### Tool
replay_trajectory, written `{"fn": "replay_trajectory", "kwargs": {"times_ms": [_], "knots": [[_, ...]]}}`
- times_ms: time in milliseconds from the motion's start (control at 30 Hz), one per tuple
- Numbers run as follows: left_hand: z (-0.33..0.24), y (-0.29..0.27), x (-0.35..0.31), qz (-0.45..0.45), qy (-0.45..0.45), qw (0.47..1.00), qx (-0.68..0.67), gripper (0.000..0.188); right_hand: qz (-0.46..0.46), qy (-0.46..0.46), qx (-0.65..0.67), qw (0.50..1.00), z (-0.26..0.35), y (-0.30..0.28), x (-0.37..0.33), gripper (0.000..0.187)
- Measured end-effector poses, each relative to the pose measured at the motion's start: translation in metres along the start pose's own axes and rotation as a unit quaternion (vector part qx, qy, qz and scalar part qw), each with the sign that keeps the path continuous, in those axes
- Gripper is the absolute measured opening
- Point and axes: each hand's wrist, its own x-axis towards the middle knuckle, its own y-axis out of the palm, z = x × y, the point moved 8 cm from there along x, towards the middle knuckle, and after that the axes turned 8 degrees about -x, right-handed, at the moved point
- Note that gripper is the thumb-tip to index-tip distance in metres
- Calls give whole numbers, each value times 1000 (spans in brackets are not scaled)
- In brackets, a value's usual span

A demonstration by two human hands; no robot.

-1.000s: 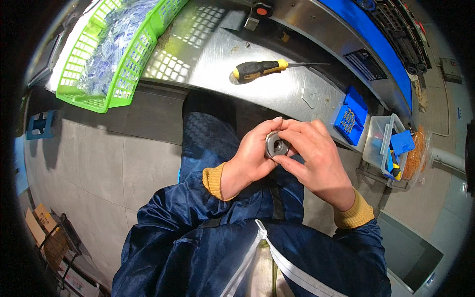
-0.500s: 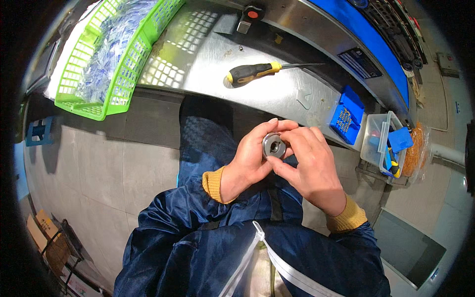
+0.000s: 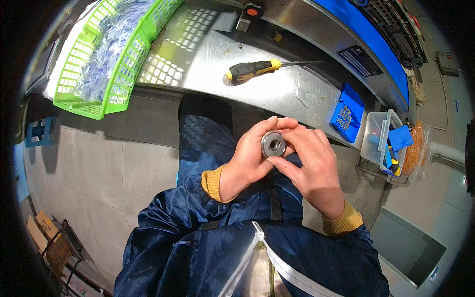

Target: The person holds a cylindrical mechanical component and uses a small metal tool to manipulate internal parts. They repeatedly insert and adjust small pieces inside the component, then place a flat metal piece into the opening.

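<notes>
Both my hands hold a round grey metal piece (image 3: pixel 267 147) with a hole through its centre, over my lap. My left hand (image 3: pixel 250 153) wraps its left side and far edge. From the right, the fingers and thumb of my right hand (image 3: pixel 314 161) close on its rim. The hole faces up toward me; the underside is hidden by my fingers. Beyond my hands, a black and yellow screwdriver (image 3: pixel 253 71) lies on the metal worktop (image 3: pixel 208 74), its shaft pointing right.
A green basket (image 3: pixel 116 94) of clear and blue plastic packets stands at the left. On the right are an open blue case (image 3: pixel 348 111) of small bits and a clear bin (image 3: pixel 376 136) with tools. A flat metal piece (image 3: pixel 303 96) lies near the worktop's edge.
My right hand has shifted slightly around the metal piece, its fingers a little more bent. The piece has turned a touch, showing its face more squarely.
</notes>
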Motion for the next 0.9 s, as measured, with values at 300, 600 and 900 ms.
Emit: {"fn": "replay_trajectory", "kwargs": {"times_ms": [300, 600, 900], "knots": [[3, -2, 4, 6, -18, 1000, -23, 36, 24, -33, 27, 999, 5, 0, 4, 38], [5, 3, 3, 11, -29, 999, -24, 32, 28, -47, 16, 998, 6, -1, 9, 37], [3, 1, 2, -28, -25, 999, -6, 39, -16, -33, -9, 999, 3, 3, 3, 43]]}}
